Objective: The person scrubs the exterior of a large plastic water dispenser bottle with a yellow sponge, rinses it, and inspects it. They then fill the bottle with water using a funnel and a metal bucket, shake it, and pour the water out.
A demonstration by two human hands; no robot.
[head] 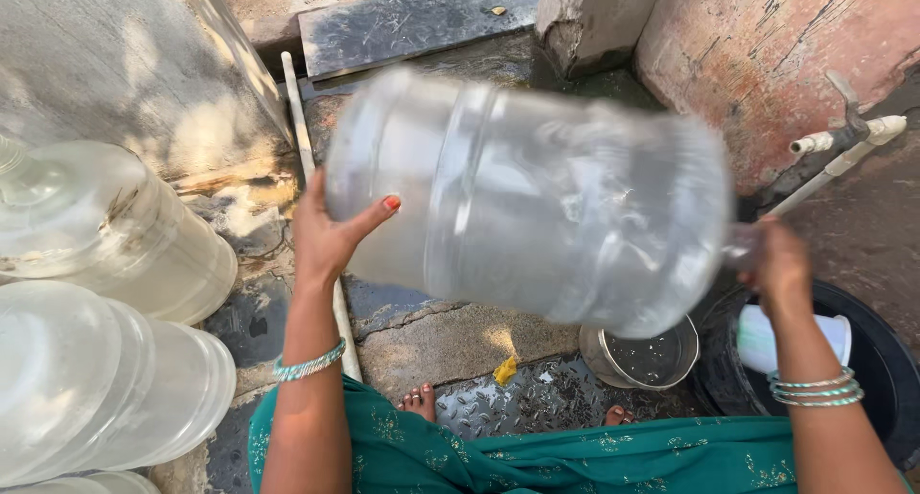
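Both hands grip the sideways clear water jug [537, 202]: left hand [331, 230] base, right hand [778, 264] neck.

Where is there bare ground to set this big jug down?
Bare patch: the stone slab under the jug, between the white pipe and steel bowl. Crowded: stacked jugs at left; black tub and tap at right.
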